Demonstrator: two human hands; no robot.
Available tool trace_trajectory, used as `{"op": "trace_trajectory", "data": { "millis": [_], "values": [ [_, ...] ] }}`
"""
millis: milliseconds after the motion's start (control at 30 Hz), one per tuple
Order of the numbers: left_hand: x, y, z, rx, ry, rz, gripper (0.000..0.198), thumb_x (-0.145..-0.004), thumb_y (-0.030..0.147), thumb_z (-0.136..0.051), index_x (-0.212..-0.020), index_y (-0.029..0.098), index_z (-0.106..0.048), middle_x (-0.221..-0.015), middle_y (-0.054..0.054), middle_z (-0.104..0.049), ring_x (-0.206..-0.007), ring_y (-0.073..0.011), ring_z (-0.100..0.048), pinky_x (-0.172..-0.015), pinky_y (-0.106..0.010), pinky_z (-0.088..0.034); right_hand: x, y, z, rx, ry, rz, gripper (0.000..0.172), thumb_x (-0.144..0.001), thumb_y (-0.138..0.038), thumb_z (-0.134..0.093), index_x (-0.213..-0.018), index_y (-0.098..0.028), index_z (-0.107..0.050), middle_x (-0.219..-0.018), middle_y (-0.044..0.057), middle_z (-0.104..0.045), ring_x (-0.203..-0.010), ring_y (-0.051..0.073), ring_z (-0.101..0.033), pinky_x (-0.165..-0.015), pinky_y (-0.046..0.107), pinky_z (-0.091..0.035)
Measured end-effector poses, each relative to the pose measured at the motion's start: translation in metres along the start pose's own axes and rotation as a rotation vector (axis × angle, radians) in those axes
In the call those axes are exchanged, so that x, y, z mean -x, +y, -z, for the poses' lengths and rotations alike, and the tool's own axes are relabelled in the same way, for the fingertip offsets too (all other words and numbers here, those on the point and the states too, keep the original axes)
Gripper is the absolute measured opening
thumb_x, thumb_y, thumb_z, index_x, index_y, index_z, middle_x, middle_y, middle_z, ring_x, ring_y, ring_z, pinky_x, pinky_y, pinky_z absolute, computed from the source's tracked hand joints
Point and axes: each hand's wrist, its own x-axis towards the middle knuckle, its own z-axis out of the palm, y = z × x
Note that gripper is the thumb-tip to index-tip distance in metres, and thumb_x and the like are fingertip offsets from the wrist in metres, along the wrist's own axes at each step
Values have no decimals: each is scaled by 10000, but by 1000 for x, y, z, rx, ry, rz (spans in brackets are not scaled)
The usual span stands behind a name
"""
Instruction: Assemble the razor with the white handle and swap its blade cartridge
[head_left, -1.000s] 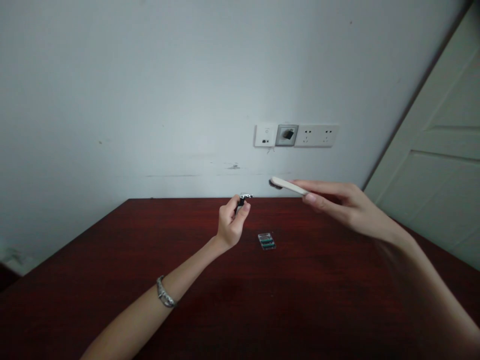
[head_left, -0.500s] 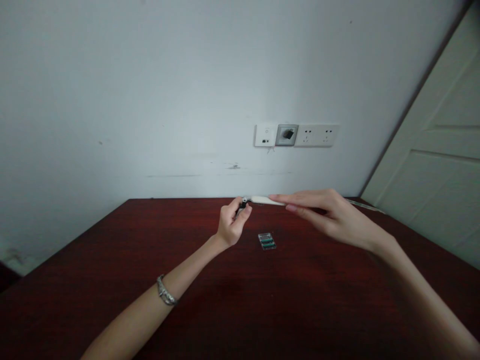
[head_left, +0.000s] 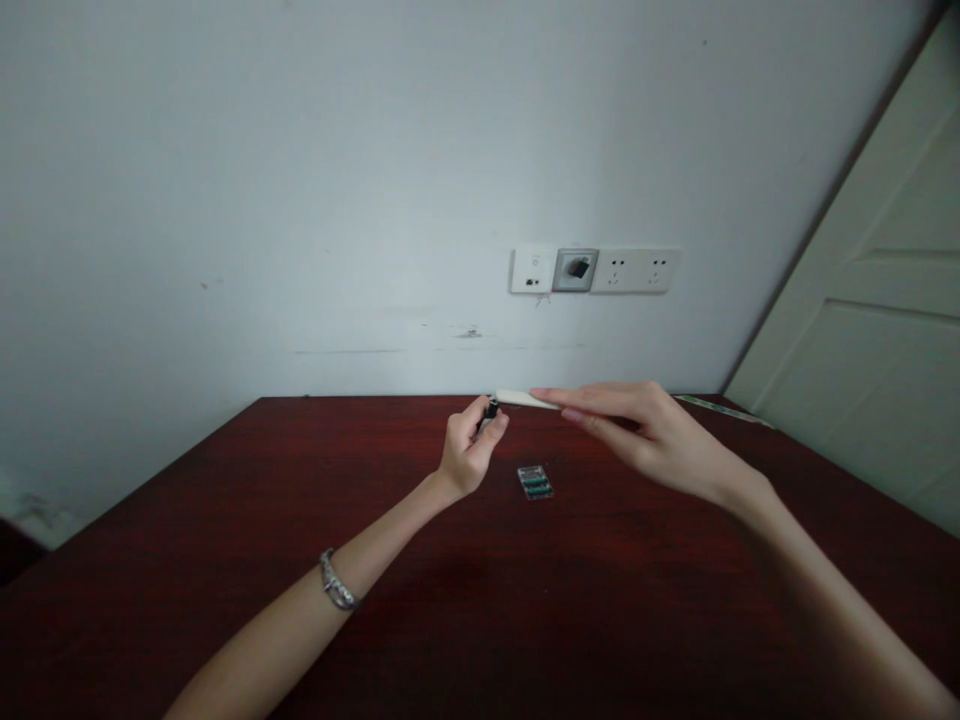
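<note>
My left hand (head_left: 466,452) is raised above the dark red table (head_left: 225,560), fingers pinched round a small black and silver piece (head_left: 491,407). My right hand (head_left: 645,435) holds a slim white brush (head_left: 523,399) between thumb and stretched fingers. The brush's tip touches the small piece in the left hand. A clear little case with green inserts (head_left: 535,482) lies on the table just below and between the two hands. A silver bracelet (head_left: 337,584) sits on my left wrist.
A white wall rises behind the table, with a row of sockets and a switch (head_left: 596,270). A pale door (head_left: 870,330) stands at the right. A thin light strip (head_left: 720,408) lies at the table's far right edge.
My right hand has brought the white brush down and to the left, from clear of the left hand until its tip meets the small piece. The left hand has hardly moved.
</note>
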Motion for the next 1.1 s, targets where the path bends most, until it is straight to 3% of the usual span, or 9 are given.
{"op": "trace_trajectory", "data": {
  "millis": [200, 367, 967, 1100],
  "values": [
    [1, 1, -2, 1, 1, 12, 309, -854, 446, -510, -713, 174, -465, -486, 69, -320, -415, -64, -274, -422, -223, -204, -1, 0, -3, -3, 23, 8, 364, -915, -273, -448, -1261, -256, -561, -1077, 54, -696, -926, 197, -656, -817, 325, -510],
    [2, 3, -3, -44, -20, 9, 322, -858, 446, -501, -697, 170, -470, -487, 65, -330, -420, -63, -277, -430, -225, -208, -1, 1, -3, -27, -38, 28, 360, -916, -283, -451, -1256, -263, -564, -1118, 52, -679, -922, 188, -650, -822, 319, -501],
    [2, -3, -2, 77, 24, 51, 303, -840, 442, -534, -716, 172, -476, -482, 77, -302, -404, -55, -263, -408, -217, -197, 2, 6, 5, 70, 9, 23, 359, -915, -286, -439, -1237, -233, -589, -756, 45, -705, -587, 126, -563, -592, 248, -444],
    [0, -3, -3, 154, 33, 58, 304, -838, 431, -547, -705, 170, -462, -469, 85, -289, -383, -41, -242, -383, -199, -189, 3, 3, 6, 65, -42, 45, 352, -909, -275, -456, -1230, -234, -595, -797, 48, -717, -619, 130, -601, -602, 244, -456]
  ]
}}
